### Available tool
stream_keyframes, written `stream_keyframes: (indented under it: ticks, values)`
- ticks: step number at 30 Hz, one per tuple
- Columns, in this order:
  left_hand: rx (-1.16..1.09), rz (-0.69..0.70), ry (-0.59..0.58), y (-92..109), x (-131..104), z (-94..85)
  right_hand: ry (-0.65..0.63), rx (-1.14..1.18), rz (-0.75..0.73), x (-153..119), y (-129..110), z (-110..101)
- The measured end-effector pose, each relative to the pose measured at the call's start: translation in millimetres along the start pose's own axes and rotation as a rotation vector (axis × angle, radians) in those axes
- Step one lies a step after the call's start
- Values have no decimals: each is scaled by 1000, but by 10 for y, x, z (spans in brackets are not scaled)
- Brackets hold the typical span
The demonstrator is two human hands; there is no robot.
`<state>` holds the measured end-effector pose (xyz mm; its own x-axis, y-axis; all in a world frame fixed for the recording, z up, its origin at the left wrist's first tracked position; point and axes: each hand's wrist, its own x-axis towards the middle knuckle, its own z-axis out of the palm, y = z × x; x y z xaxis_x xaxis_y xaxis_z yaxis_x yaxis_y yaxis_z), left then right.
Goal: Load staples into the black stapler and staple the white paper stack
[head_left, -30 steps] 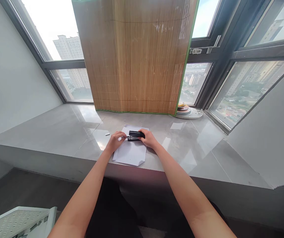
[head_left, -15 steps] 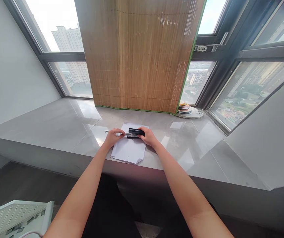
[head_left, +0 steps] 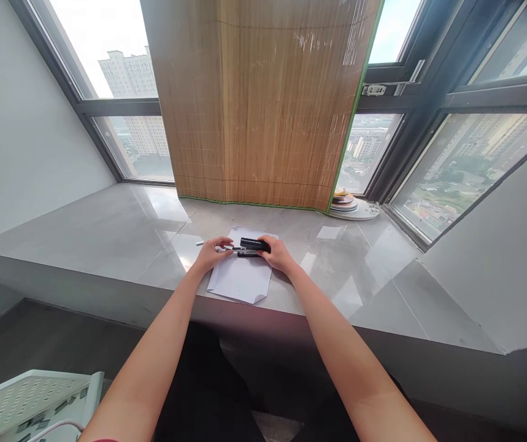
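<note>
A black stapler (head_left: 254, 244) lies over a small stack of white paper (head_left: 240, 281), its top arm raised from its base. My right hand (head_left: 278, 253) is wrapped round the stapler's right end. At its left end, a thin metal part (head_left: 235, 248) sticks out between the two halves. My left hand (head_left: 212, 253) pinches this part's outer tip between thumb and fingers. Whether a loose staple strip is also there is too small to tell. A small pale strip (head_left: 199, 243) rests on the sill just left of my left hand.
The grey tiled sill (head_left: 107, 236) ends at a front edge just below the paper. A bamboo blind (head_left: 263, 110) hangs behind it. Stacked plates (head_left: 350, 205) stand at the back right by the window. A white perforated rack (head_left: 28, 399) is at the lower left.
My left fingers have shifted slightly and opened a little around the metal part. The right hand keeps its grip on the stapler. The whole view has moved very slightly.
</note>
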<state>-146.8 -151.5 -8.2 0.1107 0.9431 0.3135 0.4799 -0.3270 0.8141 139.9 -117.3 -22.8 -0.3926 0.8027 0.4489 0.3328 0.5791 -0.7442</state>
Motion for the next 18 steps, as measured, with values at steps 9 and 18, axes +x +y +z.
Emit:
stream_keyframes:
  ticks: [9, 18]
  values:
    - [-23, -53, -1, -16, -7, -7, 1, 3, 9, 0, 11, 0]
    - [-45, -47, 77, 3, -40, -15, 122, 135, 99, 7, 31, -62]
